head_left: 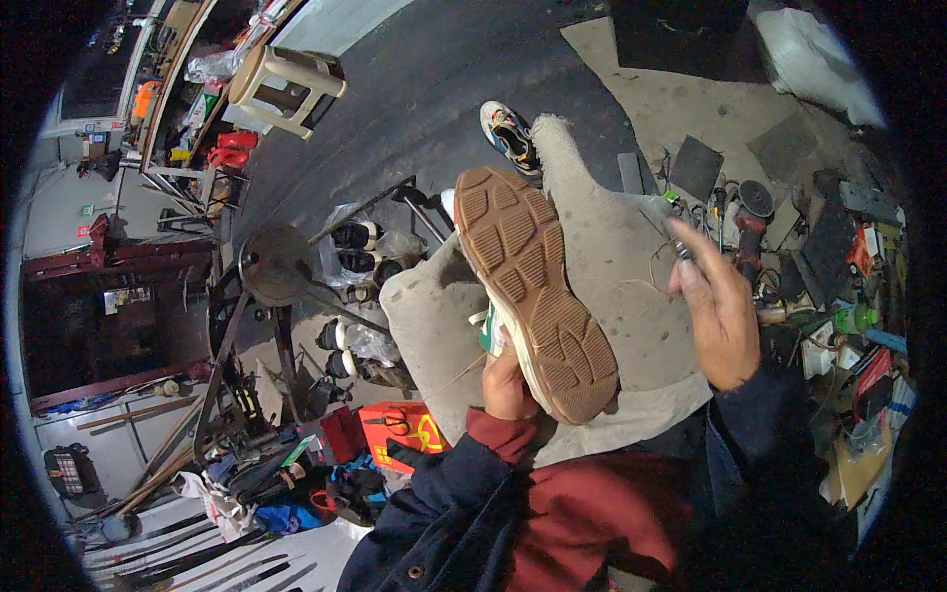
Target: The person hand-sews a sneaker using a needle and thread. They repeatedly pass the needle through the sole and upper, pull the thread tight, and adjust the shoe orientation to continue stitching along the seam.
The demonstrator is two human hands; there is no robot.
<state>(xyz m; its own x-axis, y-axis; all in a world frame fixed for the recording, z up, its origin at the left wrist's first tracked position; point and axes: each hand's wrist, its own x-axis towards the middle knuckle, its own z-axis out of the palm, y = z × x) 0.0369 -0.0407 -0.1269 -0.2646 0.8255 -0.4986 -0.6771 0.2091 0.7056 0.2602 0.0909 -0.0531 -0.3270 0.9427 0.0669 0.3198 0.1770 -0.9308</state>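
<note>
My left hand (504,385) grips a sneaker (538,296) from underneath. Its brown, deeply grooved sole faces up, and a little white and green upper shows at the side. To the right of the shoe, my right hand (718,314) is raised with thumb and fingers pinched around a thin needle-like tool (653,223). A metal band, perhaps a ring or thimble, shows at the fingers. Pale thread loops beside that hand. Under both hands a stained pale apron (434,326) covers my lap. Most of my left fingers are hidden behind the shoe.
A multicoloured sneaker (509,133) lies on the floor beyond my lap. At left stand a metal shoe-repair stand (279,264), bagged shoes (365,340) and a beige stool (281,91). Scissors lie on a red box (402,434). Tools, including an angle grinder (754,212), clutter the right.
</note>
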